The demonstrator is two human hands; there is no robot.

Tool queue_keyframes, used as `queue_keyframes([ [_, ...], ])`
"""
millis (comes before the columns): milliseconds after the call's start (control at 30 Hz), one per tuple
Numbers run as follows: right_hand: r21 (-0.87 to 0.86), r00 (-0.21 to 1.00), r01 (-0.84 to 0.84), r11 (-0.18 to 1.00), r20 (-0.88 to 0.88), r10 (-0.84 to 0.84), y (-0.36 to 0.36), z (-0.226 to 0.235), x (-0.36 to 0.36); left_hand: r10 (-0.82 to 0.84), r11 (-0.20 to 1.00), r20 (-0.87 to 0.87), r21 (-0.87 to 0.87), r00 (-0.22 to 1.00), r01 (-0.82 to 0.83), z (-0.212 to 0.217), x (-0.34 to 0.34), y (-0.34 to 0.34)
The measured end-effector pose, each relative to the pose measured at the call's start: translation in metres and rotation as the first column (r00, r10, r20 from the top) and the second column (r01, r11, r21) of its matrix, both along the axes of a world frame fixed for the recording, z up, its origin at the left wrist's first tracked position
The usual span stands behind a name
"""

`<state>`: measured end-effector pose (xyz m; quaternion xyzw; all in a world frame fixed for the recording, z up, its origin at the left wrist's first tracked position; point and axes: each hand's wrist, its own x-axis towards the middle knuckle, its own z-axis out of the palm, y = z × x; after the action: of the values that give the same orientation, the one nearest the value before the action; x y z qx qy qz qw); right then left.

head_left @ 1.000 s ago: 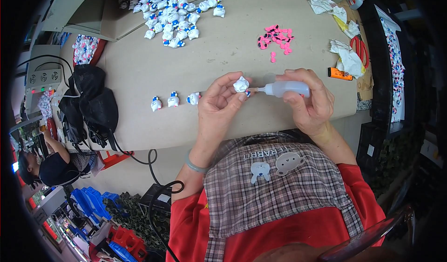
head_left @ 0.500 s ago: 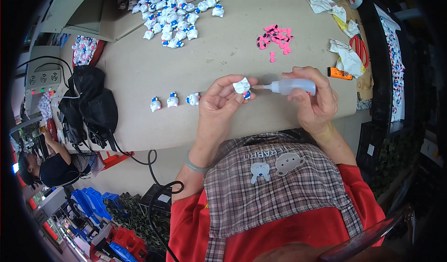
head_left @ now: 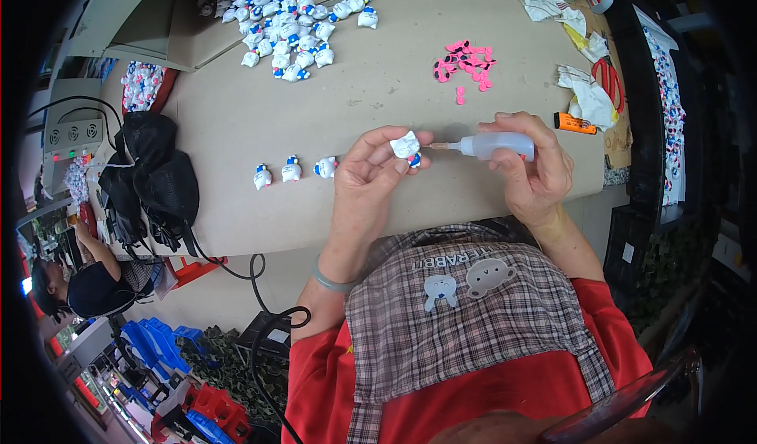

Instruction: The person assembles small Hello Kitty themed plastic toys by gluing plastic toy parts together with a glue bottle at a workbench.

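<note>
Between the thumb and fingers of my left hand (head_left: 369, 164) is a small white figurine (head_left: 405, 145) with blue and pink on its lower part. My right hand (head_left: 538, 160) is closed around a translucent squeeze bottle (head_left: 502, 146), held on its side. Its thin nozzle (head_left: 438, 146) points left at the figurine; I cannot tell whether the tip touches it. Just left of my left hand lies one white-and-blue figurine (head_left: 325, 167), and two more figurines (head_left: 291, 169) are spaced out farther left on the table (head_left: 394, 65).
A heap of figurines (head_left: 290, 30) covers the far left. Small pink pieces (head_left: 467, 61) lie at the far middle. On the right are crumpled cloths (head_left: 587, 97), red-handled scissors (head_left: 609, 85) and an orange box (head_left: 575, 124). A black bag (head_left: 154, 176) with cables lies left. Another person (head_left: 95, 278) sits beyond.
My left hand and the figurine have shifted very slightly left, away from the nozzle. My right hand and the bottle stay nearly in place.
</note>
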<state>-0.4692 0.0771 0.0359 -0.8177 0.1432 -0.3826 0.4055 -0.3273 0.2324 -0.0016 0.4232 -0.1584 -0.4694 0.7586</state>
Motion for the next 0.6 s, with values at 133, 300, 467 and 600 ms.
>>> queue_keyframes([
  [133, 0.024, 1.0, -0.013, 1.0, -0.013, 0.013, 0.0018, 0.001, -0.0003, 0.022, 1.0, -0.014, 0.011, 1.0, -0.022, -0.0001, -0.0013, -0.0004],
  [300, 0.085, 1.0, -0.022, 0.996, 0.004, 0.022, 0.0034, -0.0019, 0.0016, 0.001, 1.0, -0.005, 0.018, 1.0, -0.001, -0.0009, -0.0004, -0.0005],
  [467, 0.116, 0.999, -0.029, 0.993, 0.02, 0.027, 0.0026, -0.0043, 0.0021, -0.03, 0.999, 0.021, 0.016, 0.999, 0.03, -0.0008, -0.0007, -0.0007],
  [600, 0.033, 0.996, -0.089, 0.996, -0.022, 0.09, -0.0022, -0.005, 0.0005, -0.03, 0.999, 0.047, 0.029, 0.998, 0.029, 0.0025, -0.0021, -0.0025],
])
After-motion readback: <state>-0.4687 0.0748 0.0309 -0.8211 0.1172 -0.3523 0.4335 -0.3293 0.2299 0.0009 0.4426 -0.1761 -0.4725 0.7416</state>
